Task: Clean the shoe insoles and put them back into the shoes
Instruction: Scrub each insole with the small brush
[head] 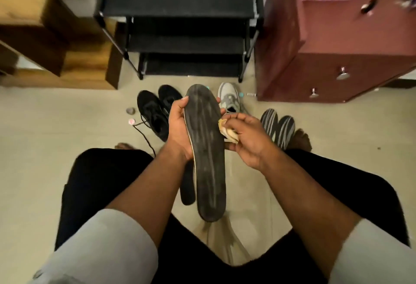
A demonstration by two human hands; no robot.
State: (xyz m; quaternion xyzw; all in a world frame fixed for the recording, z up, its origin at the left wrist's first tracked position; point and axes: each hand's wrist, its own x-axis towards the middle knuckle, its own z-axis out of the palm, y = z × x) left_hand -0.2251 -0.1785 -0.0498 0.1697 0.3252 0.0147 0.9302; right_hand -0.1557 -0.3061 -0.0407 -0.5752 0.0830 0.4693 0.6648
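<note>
My left hand (179,126) grips a long dark insole (207,155) by its left edge, toe end pointing away from me, its dusty streaked face up. My right hand (246,137) pinches a small crumpled yellowish cloth (228,131) against the insole's right edge. A second dark insole (187,187) lies on the floor below, mostly hidden behind the first. Black lace-up shoes (157,108) stand on the floor to the left. A grey-white sneaker (230,98) stands to the right, partly hidden by the insole.
A black shoe rack (180,24) stands straight ahead. A maroon drawer cabinet (337,47) is at the right and wooden furniture (56,36) at the left. Striped grey slip-ons (278,126) sit by my right foot. Small round caps (131,116) lie on the beige floor.
</note>
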